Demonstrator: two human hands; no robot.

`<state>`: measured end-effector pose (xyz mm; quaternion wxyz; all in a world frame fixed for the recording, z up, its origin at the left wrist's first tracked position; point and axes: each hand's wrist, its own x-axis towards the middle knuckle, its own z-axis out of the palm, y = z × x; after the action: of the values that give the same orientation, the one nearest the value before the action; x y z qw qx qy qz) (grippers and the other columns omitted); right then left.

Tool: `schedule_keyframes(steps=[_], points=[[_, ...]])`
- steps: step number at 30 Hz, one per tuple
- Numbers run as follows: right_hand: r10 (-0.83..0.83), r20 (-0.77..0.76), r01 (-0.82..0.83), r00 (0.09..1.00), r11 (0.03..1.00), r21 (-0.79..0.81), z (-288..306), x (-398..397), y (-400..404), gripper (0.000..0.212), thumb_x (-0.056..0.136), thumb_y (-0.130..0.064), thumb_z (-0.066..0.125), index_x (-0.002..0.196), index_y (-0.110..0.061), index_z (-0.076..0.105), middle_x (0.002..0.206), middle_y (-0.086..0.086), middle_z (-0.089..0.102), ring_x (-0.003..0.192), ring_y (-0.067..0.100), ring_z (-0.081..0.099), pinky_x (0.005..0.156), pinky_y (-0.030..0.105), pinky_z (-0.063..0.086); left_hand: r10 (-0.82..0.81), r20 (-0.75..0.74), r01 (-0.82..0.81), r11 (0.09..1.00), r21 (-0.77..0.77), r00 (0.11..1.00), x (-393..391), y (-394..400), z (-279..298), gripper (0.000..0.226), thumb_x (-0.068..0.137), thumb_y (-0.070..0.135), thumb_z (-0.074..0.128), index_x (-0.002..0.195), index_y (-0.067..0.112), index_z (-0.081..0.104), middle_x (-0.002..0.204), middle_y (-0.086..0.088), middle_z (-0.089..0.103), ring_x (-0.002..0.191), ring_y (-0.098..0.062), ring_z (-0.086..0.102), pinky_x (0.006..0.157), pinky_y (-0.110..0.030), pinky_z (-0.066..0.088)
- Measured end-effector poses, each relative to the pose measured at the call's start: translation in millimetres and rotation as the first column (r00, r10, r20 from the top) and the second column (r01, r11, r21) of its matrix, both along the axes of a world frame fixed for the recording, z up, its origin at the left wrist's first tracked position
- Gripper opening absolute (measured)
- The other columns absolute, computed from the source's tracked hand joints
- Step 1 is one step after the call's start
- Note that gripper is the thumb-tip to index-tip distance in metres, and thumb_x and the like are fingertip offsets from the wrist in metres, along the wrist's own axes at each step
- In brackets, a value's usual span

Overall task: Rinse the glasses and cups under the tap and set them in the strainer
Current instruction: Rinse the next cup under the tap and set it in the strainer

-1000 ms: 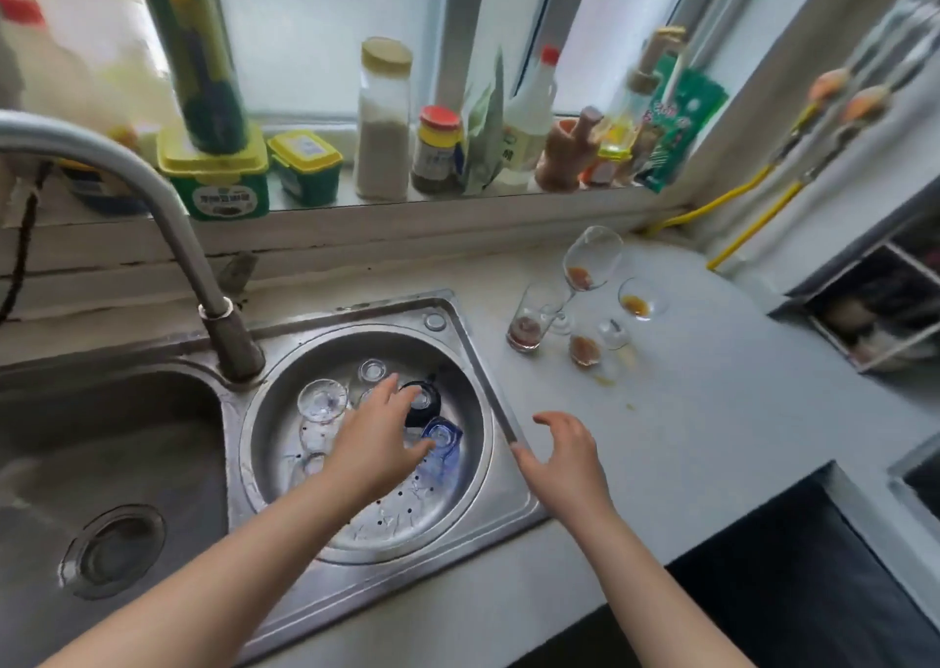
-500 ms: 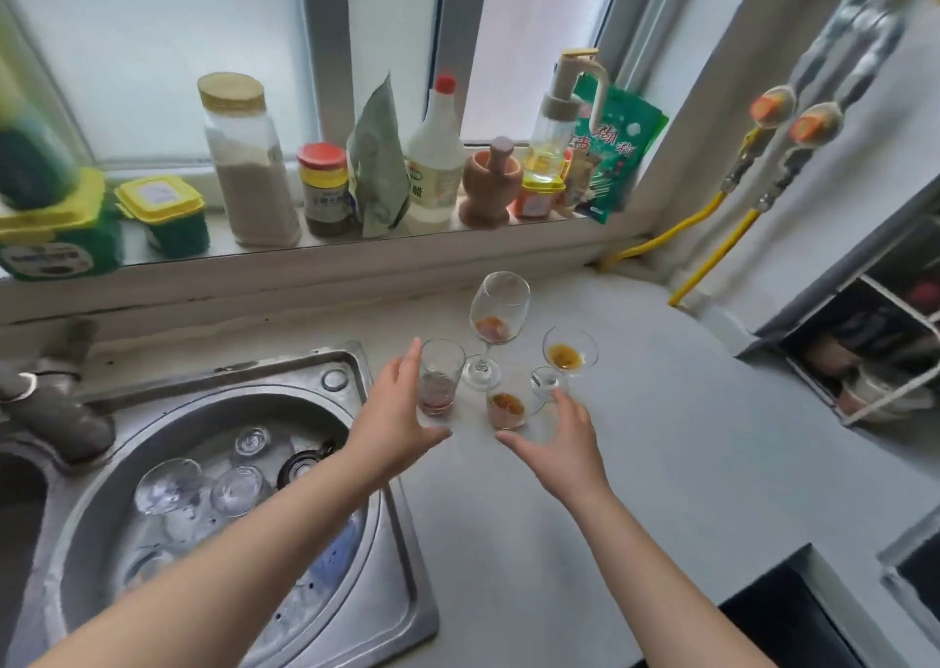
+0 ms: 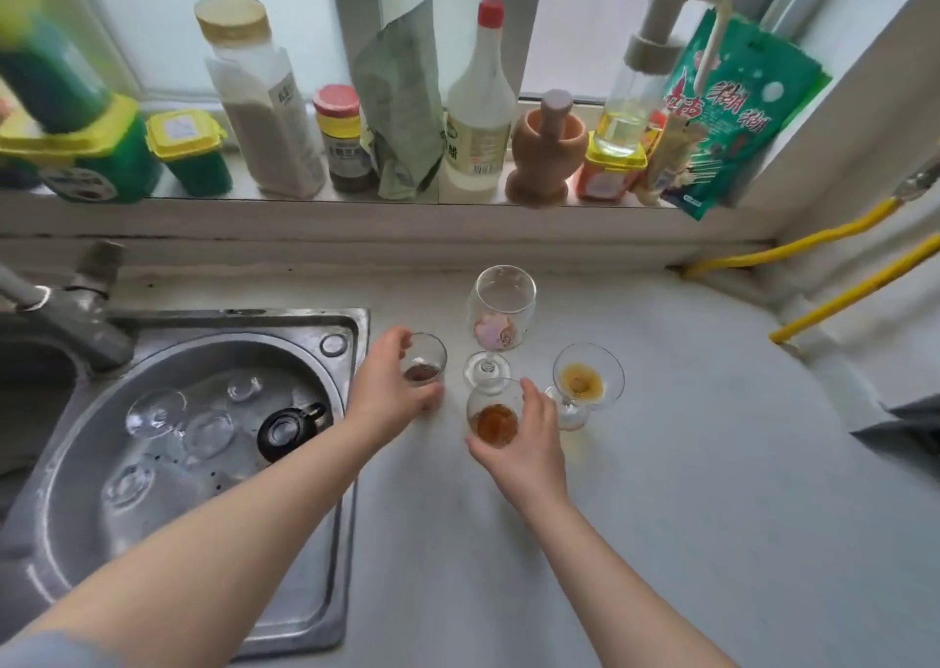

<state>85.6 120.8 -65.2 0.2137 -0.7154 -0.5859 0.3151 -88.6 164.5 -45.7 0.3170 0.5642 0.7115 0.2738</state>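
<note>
Your left hand (image 3: 389, 388) covers the near wall of the small tumbler (image 3: 424, 367), and your right hand (image 3: 529, 436) hides the near side of the short glass (image 3: 492, 415). The tap (image 3: 66, 311) runs off the left edge, and the green bottle (image 3: 40, 72) there is smeared by blur

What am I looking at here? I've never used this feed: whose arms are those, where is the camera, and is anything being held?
There is no machine: a person works bare-handed, and the one picture comes from a camera on their head, looking down. On the pale counter stand four dirty glasses. The left hand curls round a small tumbler with dark dregs; the right hand curls round a short glass with orange-brown dregs. Both glasses look to be still on the counter. Behind stand a tall wine glass and a wide stemmed glass. Left of them, the round strainer in the sink holds glasses set upside down.
</note>
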Motion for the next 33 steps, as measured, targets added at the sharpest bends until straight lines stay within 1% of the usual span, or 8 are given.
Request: schedule_keyframes(steps=[3,7,11,14,17,21,24,33], points=[[0.063,0.054,-0.065,0.997,0.997,0.038,7,-4,-10,0.096,0.071,-0.046,0.073,0.149,-0.028,0.02,0.143,-0.011,0.029,0.133,0.006,0.03,0.092,0.024,0.038,0.038,0.029,-0.04,0.998,0.046,0.999,-11,-20,3,0.06,0.068,0.026,0.082,0.119,0.018,0.05,0.115,0.007,0.054,0.107,-0.01,0.053,0.08,-0.023,0.037],[0.114,0.087,-0.12,0.99,0.99,0.077,26,-28,-26,0.098,0.069,-0.05,0.072,0.149,-0.032,0.019,0.144,-0.011,0.028,0.134,0.009,0.031,0.097,0.032,0.043,0.077,0.049,-0.083,0.987,0.138,0.996,-38,-60,24,0.062,0.067,0.027,0.082,0.12,0.022,0.051,0.112,0.011,0.054,0.102,-0.007,0.053,0.079,-0.023,0.041],[0.194,0.093,-0.204,0.977,0.972,0.116,51,-73,-47,0.097,0.07,-0.051,0.072,0.149,-0.031,0.02,0.15,-0.01,0.025,0.138,0.011,0.028,0.104,0.031,0.036,0.139,0.042,-0.145,0.968,0.205,0.989,-88,-100,52,0.058,0.063,0.024,0.084,0.111,0.025,0.052,0.106,0.01,0.054,0.095,-0.007,0.054,0.071,-0.013,0.038],[0.236,0.07,-0.245,0.969,0.956,0.164,69,-123,-70,0.095,0.069,-0.052,0.074,0.148,-0.031,0.024,0.146,-0.009,0.031,0.134,0.012,0.034,0.104,0.032,0.038,0.2,0.035,-0.202,0.95,0.237,0.979,-143,-137,68,0.059,0.061,0.027,0.085,0.109,0.029,0.051,0.104,0.01,0.054,0.094,-0.007,0.053,0.075,-0.02,0.042],[0.282,0.049,-0.286,0.958,0.936,0.206,79,-186,-97,0.094,0.069,-0.049,0.075,0.148,-0.03,0.026,0.143,-0.009,0.034,0.131,0.011,0.038,0.101,0.031,0.04,0.257,0.036,-0.257,0.931,0.259,0.966,-207,-180,74,0.059,0.06,0.025,0.086,0.107,0.031,0.051,0.104,0.011,0.054,0.091,-0.006,0.052,0.071,-0.014,0.038],[0.312,0.002,-0.303,0.95,0.921,0.245,80,-282,-135,0.095,0.068,-0.047,0.076,0.148,-0.027,0.028,0.138,-0.007,0.037,0.128,0.011,0.039,0.1,0.028,0.038,0.289,0.03,-0.286,0.922,0.26,0.957,-298,-233,75,0.059,0.058,0.027,0.087,0.103,0.034,0.051,0.103,0.01,0.055,0.091,-0.005,0.053,0.073,-0.015,0.039],[0.344,-0.039,-0.325,0.938,0.915,0.241,80,-341,-155,0.094,0.068,-0.043,0.078,0.147,-0.027,0.029,0.136,-0.007,0.038,0.127,0.009,0.038,0.099,0.026,0.036,0.312,0.008,-0.303,0.916,0.263,0.95,-352,-264,77,0.059,0.055,0.033,0.087,0.102,0.033,0.051,0.102,0.01,0.056,0.09,-0.008,0.053,0.076,-0.022,0.042],[0.485,-0.061,-0.462,0.872,0.86,0.218,80,-480,-190,0.096,0.067,-0.044,0.079,0.147,-0.027,0.029,0.133,-0.008,0.04,0.118,0.011,0.047,0.093,0.029,0.045,0.459,0.043,-0.457,0.864,0.212,0.887,-486,-331,64,0.065,0.059,0.027,0.087,0.114,0.028,0.052,0.11,0.009,0.054,0.1,-0.007,0.053,0.088,-0.037,0.051]])
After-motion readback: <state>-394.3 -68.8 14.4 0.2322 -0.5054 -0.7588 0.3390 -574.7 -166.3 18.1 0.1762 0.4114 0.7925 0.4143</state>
